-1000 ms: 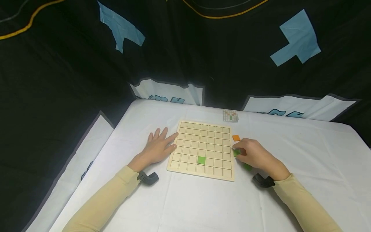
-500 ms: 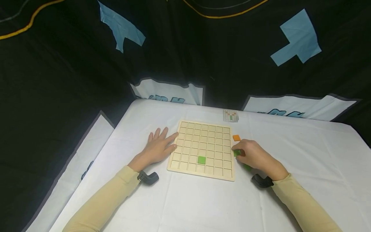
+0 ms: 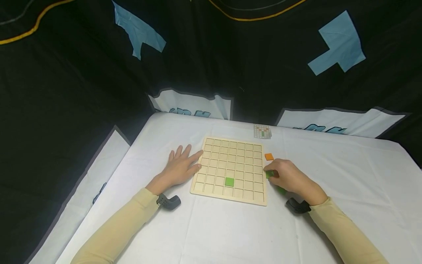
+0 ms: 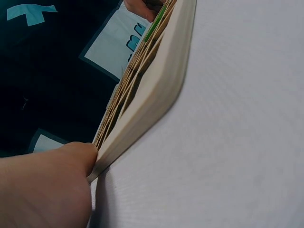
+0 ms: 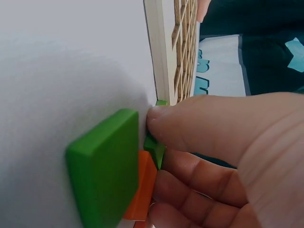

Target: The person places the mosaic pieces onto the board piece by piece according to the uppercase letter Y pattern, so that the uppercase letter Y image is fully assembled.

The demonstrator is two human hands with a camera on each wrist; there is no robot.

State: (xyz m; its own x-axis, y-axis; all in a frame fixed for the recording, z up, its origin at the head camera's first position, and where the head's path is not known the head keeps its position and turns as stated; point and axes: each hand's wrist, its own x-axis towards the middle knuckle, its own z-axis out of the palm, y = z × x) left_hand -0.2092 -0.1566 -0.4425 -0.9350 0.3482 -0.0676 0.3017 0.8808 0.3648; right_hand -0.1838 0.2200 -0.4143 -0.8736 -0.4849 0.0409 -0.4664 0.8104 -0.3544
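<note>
A pale wooden grid board point(image 3: 227, 194) lies on the white table, with one green tile point(image 3: 229, 182) set in a cell of its lower middle. My left hand point(image 3: 176, 170) rests beside the board, fingers spread, index fingertip and thumb at its left edge. By the right edge, my right hand point(image 3: 287, 176) curls its thumb and fingers round a green square tile point(image 3: 269, 174). In the right wrist view that tile point(image 5: 156, 148) shows partly behind the thumb. Closer to that camera stands another green tile point(image 5: 104, 166), with an orange tile point(image 5: 142, 185) behind it.
An orange tile point(image 3: 269, 157) lies just beyond my right hand, near the board's edge. A small card point(image 3: 262, 132) printed with a coloured grid pattern is at the back of the table. Dark cloth point(image 3: 204, 62) hangs behind.
My right hand has shifted very slightly left and then stayed in place with the green tile. My left hand and the board have kept still.
</note>
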